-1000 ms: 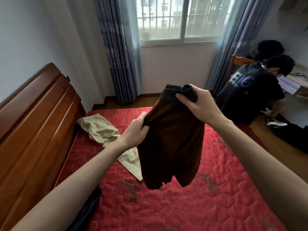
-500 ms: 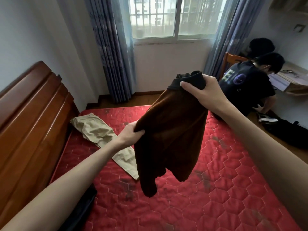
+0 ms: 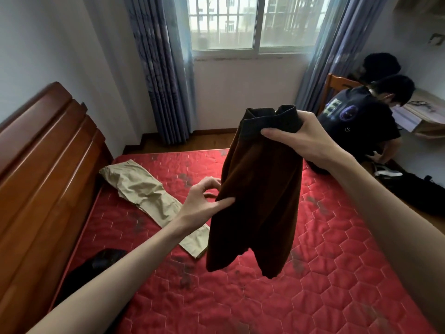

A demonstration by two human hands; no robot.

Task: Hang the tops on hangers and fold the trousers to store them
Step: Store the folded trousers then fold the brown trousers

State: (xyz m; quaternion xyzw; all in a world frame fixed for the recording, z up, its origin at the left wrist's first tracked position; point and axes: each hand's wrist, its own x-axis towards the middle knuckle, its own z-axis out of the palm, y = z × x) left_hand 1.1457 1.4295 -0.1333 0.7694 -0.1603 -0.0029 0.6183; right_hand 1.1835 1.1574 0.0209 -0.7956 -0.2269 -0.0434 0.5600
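1. Red quilted mattress [image 3: 313, 273] is filling the lower half of the view, its hexagon stitching marked with dark smudges, and a brown wooden headboard [image 3: 43, 179] is running along its left edge.
2. Beyond the far edge of the mattress, a window [image 3: 248, 22] is letting in daylight between blue-grey curtains [image 3: 163, 75].
3. At the far right of the room another person [image 3: 361, 124] in a dark printed shirt is bending down near a wooden chair [image 3: 334, 86] and a desk [image 3: 423, 116].
4. Beige trousers [image 3: 149, 198] are lying flat on the mattress, stretching from near the headboard toward its middle; a dark garment [image 3: 103, 261] is lying at the mattress's left edge (too shadowed to tell what it is).
5. Brown trousers [image 3: 260, 201] are hanging in the air above the middle of the mattress, doubled over, with a dark grey waistband at the top and two ends dangling free at the bottom without touching the mattress.
6. The right hand [image 3: 305, 138] is gripping the waistband, fingers curled round it, and is carrying the trousers' weight.
7. The left hand [image 3: 204, 201] is pinching the left edge of the brown cloth partway down, thumb in front.
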